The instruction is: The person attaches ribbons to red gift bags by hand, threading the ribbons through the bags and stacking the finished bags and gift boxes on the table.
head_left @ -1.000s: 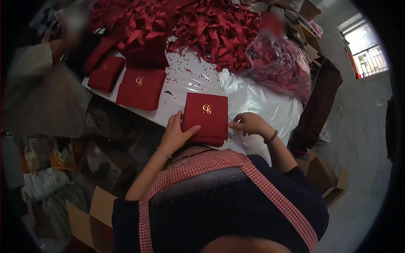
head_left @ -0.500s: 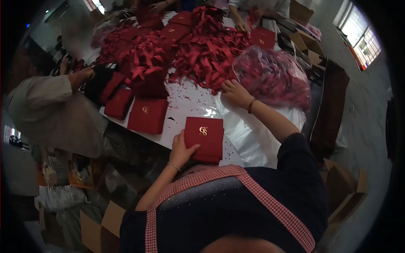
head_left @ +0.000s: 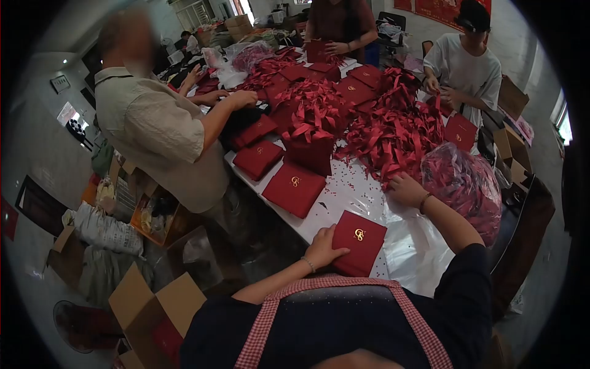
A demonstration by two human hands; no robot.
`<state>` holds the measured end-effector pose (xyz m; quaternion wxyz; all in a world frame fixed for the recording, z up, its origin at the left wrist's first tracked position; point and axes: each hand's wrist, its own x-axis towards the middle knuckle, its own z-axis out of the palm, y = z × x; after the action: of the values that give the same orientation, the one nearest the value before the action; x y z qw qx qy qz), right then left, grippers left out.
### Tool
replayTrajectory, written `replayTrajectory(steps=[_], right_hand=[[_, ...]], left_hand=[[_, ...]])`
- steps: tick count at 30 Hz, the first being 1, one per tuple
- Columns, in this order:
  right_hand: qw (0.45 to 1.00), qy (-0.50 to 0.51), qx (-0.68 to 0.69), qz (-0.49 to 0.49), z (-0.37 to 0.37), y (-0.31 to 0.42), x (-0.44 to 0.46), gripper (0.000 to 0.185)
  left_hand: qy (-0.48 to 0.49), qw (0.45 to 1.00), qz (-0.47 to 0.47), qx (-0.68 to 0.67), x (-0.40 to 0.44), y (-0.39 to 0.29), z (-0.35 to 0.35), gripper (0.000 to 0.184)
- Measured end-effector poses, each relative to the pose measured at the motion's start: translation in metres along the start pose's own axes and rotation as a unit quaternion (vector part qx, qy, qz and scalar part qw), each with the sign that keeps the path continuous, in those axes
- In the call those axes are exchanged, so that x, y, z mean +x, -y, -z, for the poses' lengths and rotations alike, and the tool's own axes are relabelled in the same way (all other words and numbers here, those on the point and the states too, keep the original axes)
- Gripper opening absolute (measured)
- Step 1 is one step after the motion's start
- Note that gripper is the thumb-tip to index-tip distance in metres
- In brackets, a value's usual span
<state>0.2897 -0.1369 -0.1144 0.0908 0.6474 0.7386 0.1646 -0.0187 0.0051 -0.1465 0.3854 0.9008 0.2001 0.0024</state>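
The left hand (head_left: 324, 249) grasps a red pouch (head_left: 364, 249) (gold letters (head_left: 359, 234) up) at the near edge of the counter (head_left: 340, 198), while the right hand (head_left: 407, 189) meets the ribbons (head_left: 393, 144), its grip unclear.

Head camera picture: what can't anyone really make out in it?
All in the head view:
Right hand: whether it pinches a ribbon; the fingertips are too small against the ribbon pile.
Red stack: anything inside, hidden by its top piece.
Gold monogram: fine marks around it, too small.
Plastic bag: its contents' shapes, obscured by creased, shiny plastic.
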Motion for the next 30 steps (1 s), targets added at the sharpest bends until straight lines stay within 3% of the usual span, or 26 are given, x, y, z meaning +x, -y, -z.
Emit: replayTrajectory(steps=[3,5,6,8,9,11,13,17,18,19,21,22,23,24,25,26,28,30], right_hand=[[0.997,-0.062,0.019,-0.037,0.007,-0.009,0.007,0.020],[0.953,-0.094,0.181,-0.224,0.004,-0.009,0.013,0.019],[0.887,-0.194,0.280,-0.313,0.016,-0.003,0.016,0.013],[0.774,-0.340,0.394,-0.361,0.052,-0.002,0.031,0.012],[0.737,-0.406,0.420,-0.341,0.069,-0.005,0.036,0.012],[0.738,-0.409,0.405,-0.351,0.121,-0.012,0.037,0.012],[0.729,-0.501,0.327,-0.332,0.164,-0.016,0.037,0.012],[0.795,-0.460,0.199,-0.342,0.205,-0.022,0.006,0.014],[0.794,-0.477,0.221,-0.303,0.205,-0.021,0.000,0.014],[0.794,-0.474,0.221,-0.311,0.204,-0.013,-0.005,0.014],[0.685,-0.373,0.498,-0.379,0.209,0.016,-0.010,0.014],[0.669,-0.351,0.527,-0.388,0.196,0.034,-0.009,0.013],[0.674,-0.264,0.566,-0.395,0.178,0.050,-0.008,0.012],[0.641,-0.207,0.619,-0.404,0.161,0.073,-0.002,0.013],[0.674,-0.190,0.613,-0.366,0.131,0.095,0.005,0.014],[0.678,-0.097,0.596,-0.419,0.125,0.119,0.015,0.018],[0.674,-0.200,0.605,-0.374,0.084,0.165,0.026,0.022],[0.616,-0.252,0.617,-0.421,0.054,0.199,0.033,0.016]], left_hand=[[0.002,1.000,0.001,-0.003,0.001,-0.003,0.001,0.088],[0.008,1.000,0.006,-0.011,-0.001,-0.004,0.003,0.089],[0.011,1.000,0.006,-0.011,-0.002,-0.002,0.002,0.089],[-0.001,1.000,0.001,0.007,-0.002,-0.001,0.000,0.089],[0.006,1.000,0.001,0.006,-0.003,-0.002,-0.001,0.089],[0.003,1.000,0.005,0.001,-0.004,-0.006,0.003,0.090],[0.014,1.000,0.002,0.006,-0.003,-0.007,0.007,0.087],[-0.023,0.996,-0.030,0.085,-0.003,-0.010,0.029,0.072],[-0.102,0.977,-0.108,0.153,0.000,-0.006,0.033,0.060],[-0.094,0.978,-0.110,0.152,0.007,-0.011,0.035,0.060],[-0.101,0.968,-0.170,0.152,0.023,-0.024,0.053,0.049],[-0.079,0.971,-0.179,0.138,0.032,-0.034,0.055,0.047],[-0.054,0.967,-0.202,0.146,0.041,-0.038,0.050,0.048],[-0.036,0.961,-0.221,0.163,0.056,-0.037,0.044,0.049],[-0.013,0.963,-0.224,0.152,0.069,-0.029,0.034,0.049],[0.007,0.962,-0.208,0.174,0.072,-0.030,0.029,0.050],[0.059,0.948,-0.234,0.209,0.082,-0.013,0.014,0.037],[0.083,0.938,-0.264,0.208,0.076,-0.018,0.021,0.035]])
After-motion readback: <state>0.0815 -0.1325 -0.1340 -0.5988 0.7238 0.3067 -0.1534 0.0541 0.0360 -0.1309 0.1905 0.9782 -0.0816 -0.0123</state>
